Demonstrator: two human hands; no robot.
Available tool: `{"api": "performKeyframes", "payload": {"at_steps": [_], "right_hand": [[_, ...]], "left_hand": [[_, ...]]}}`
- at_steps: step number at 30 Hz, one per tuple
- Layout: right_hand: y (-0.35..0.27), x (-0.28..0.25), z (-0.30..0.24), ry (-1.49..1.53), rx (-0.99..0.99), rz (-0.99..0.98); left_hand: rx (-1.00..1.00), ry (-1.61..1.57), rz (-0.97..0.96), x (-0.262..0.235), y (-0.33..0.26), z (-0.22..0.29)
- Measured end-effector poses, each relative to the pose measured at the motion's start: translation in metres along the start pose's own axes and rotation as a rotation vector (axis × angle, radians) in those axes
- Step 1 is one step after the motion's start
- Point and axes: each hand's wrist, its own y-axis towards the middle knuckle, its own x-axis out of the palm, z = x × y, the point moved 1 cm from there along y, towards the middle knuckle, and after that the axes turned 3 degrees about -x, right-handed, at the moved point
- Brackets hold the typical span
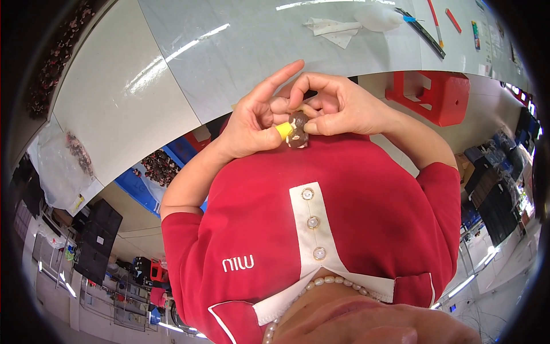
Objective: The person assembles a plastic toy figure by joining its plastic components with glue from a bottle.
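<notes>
Left hand (252,123): closed in a pinch on a small yellow piece (283,131), forefinger stretched out above it.
Right hand (338,106): fingers curled, thumb and fingertips gripping a small brown bead-like piece (298,129).
Pieces: touching each other, held between both hands just above the red shirt (344,218), near the table's near edge.
Table (240,51): grey, far side of the hands; white paper scraps (335,30), a dark ruler-like strip (427,31) and red pens (452,20) lie at its far right.
Stool (435,94): red, right of the hands, beside the table.
Bins (160,166): blue, left and below the table, with dark small pieces inside.
Progress: the yellow and brown pieces are brought together but appear not yet fully joined; whether one is seated in the other cannot be told.
</notes>
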Motion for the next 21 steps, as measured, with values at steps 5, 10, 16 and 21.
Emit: {"api": "performKeyframes", "payload": {"at_steps": [5,10,16,21], "right_hand": [[-0.003,-0.001,0.004,-0.019,-0.018,0.004],[-0.002,-0.004,0.009,-0.045,-0.035,0.004],[-0.003,-0.004,0.009,-0.024,-0.114,-0.003],[-0.004,-0.004,0.007,-0.091,-0.108,-0.005]], "left_hand": [[-0.034,0.036,0.009,0.003,0.0,0.001],[-0.02,0.03,-0.01,0.004,0.001,0.0],[-0.013,0.043,0.02,0.004,0.003,-0.001],[-0.041,0.086,0.005,0.003,0.005,0.004]]}}
